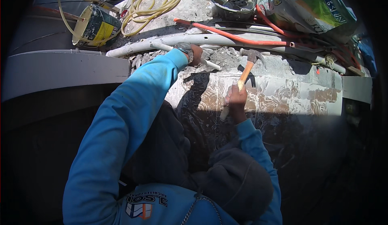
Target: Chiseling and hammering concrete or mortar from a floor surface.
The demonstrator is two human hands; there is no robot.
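My left hand (196, 55) is closed around a pale grey rod (211, 65), which slants down to the right over broken rubble (232, 59). The rod's lower end lies close to the edge of a tiled strip with swirled white residue (275, 95). In my right hand (235, 98) is a claw hammer (245, 73), gripped by its wooden handle. The hammer's metal head is up and to the right of the rod's lower end, apart from it. Its shadow falls just beside it.
Behind the rubble runs a long white pipe (133, 47), with orange conduit (226, 40) across it. Farther back are a tipped green-and-yellow bucket (97, 26), coiled yellowish hose (155, 8), a dark bucket of debris (232, 12) and a printed sack (307, 6). A grey ledge (64, 73) extends left.
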